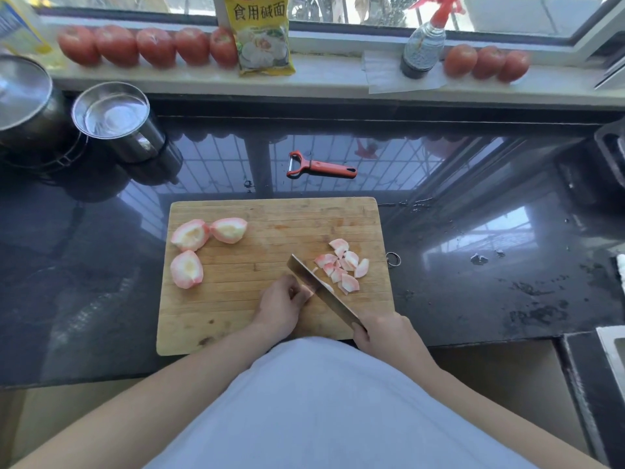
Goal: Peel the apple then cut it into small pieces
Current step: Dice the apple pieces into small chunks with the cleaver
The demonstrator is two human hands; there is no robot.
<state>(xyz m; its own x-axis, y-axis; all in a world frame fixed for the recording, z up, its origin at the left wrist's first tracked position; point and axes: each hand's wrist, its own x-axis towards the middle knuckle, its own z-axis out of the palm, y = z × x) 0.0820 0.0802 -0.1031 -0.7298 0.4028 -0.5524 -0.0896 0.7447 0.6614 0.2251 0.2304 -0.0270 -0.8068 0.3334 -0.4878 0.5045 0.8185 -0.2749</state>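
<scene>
Behind, yellow packet (260, 35) reads 食用碱面; right hand (385, 336) grips knife (318, 292), left hand (284, 304) fingers pinch an apple piece (309, 292).

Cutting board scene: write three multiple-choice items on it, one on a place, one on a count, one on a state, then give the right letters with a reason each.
1. Where does the red peeler lie?
A. On the cutting board
B. On the dark countertop beyond the cutting board
C. On the windowsill

2. How many large peeled apple chunks wait on the cutting board's left part?
A. One
B. Three
C. Five

3. What is the right hand doing?
A. Gripping the knife handle
B. Resting flat and empty
C. Holding the peeler

Answers:
1 B: the peeler sits on the countertop, past the board's far edge.
2 B: two chunks lie side by side and a third nearer, all uncut.
3 A: its fingers curl round the handle while the knife blade lies between the left hand and the small apple pieces.
</scene>
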